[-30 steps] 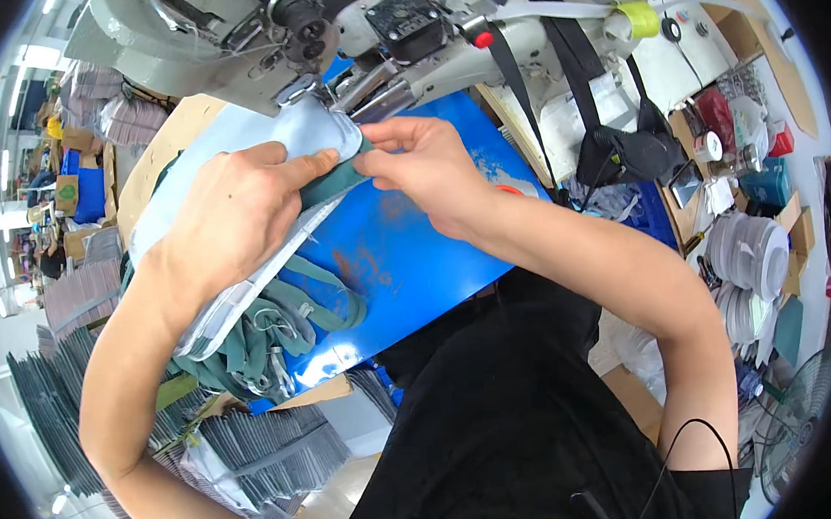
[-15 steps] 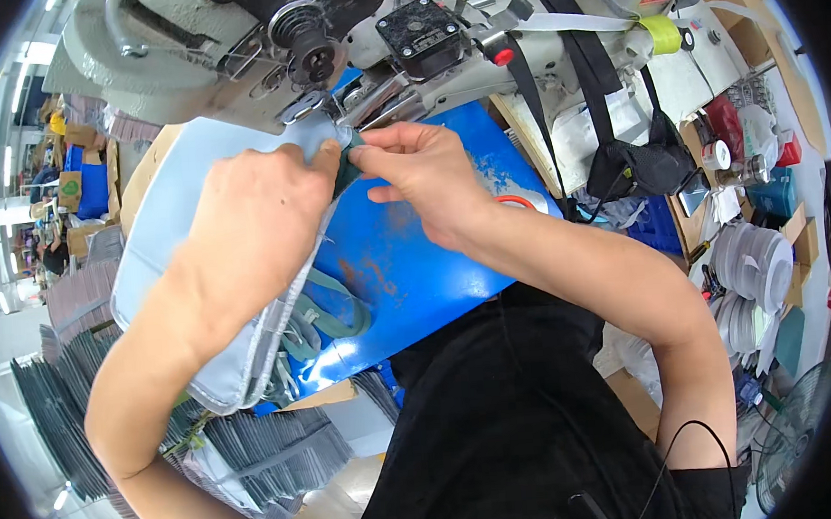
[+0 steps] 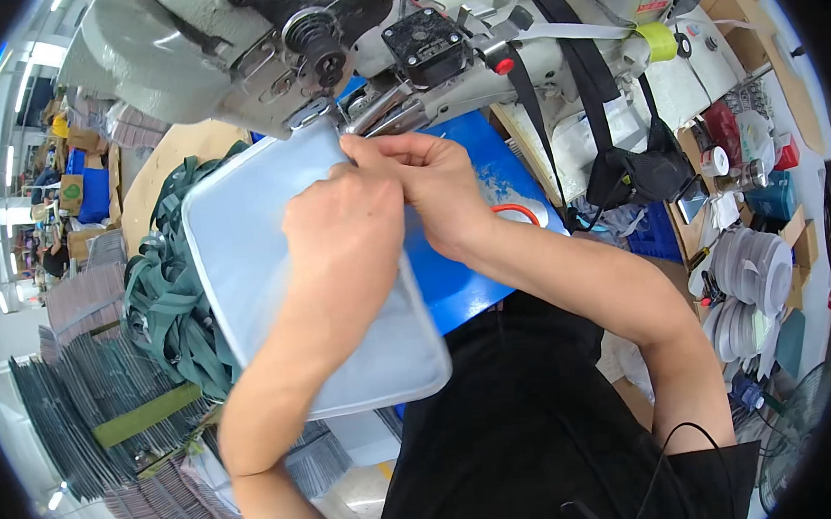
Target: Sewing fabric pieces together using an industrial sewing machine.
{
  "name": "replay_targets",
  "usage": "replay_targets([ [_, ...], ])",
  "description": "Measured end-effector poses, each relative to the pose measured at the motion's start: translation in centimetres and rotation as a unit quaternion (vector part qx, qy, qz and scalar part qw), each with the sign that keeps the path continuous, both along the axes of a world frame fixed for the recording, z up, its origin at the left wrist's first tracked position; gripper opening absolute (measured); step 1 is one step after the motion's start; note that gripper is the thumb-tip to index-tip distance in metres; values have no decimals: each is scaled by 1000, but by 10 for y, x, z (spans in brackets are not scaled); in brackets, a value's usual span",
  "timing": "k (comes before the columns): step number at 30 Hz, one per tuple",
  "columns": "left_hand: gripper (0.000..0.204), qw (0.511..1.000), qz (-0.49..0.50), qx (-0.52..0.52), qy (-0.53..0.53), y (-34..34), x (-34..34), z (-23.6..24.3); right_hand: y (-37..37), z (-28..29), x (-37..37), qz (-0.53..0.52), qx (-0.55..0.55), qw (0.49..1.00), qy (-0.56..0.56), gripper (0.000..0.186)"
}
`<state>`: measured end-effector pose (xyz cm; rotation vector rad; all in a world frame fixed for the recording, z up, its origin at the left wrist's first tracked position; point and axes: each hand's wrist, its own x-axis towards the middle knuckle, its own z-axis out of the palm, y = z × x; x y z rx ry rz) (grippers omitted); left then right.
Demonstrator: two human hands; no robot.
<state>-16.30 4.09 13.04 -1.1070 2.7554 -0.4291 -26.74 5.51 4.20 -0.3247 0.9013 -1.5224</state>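
A light blue fabric panel (image 3: pixel 257 241) with rounded corners and a pale bound edge lies under the head of a grey sewing machine (image 3: pixel 161 61). Its upper corner reaches the presser foot (image 3: pixel 310 114). My left hand (image 3: pixel 348 221) rests over the panel, fingers curled down at its right edge. Pressed close beside it, my right hand (image 3: pixel 441 184) pinches at that same edge just below the foot. The fingertips meet there, and what exactly lies between them is hidden.
A heap of dark green webbing straps (image 3: pixel 175 293) lies left of the panel. Beneath is a blue work surface (image 3: pixel 455 276), with an orange-red scissor-like handle (image 3: pixel 517 212) at right. Stacked flat pieces (image 3: pixel 83 423) stand lower left; white tape rolls (image 3: pixel 749 263) sit at right.
The panel has swung right and toward me, uncovering the heap of green straps. My left hand moved right and down with it. The green strip formerly at my fingertips is out of sight.
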Motion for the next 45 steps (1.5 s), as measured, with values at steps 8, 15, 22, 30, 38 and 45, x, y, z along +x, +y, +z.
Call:
replay_targets([
  [8, 53, 964, 95, 14, 249, 3, -4, -43, 24, -20, -14, 38, -68, 989, 130, 23],
  [15, 50, 822, 118, 252, 496, -6, 39, -81, 54, -12, -31, 36, -138, 790, 596, 34],
  [22, 57, 444, 354, 379, 731, 7, 139, -152, 59, -27, -18, 102, -157, 922, 340, 37],
  [30, 55, 580, 222, 286, 729, 45, 168, -95, 53, -10, -14, 119, -161, 979, 26, 39],
  [38, 53, 610, 199, 273, 717, 4, 176, -78, 9, -22, -9, 113, -207, 972, -11, 38],
  [45, 49, 605, 184, 276, 724, -7, 173, -80, 16, -19, -47, 35, -190, 963, 189, 29],
])
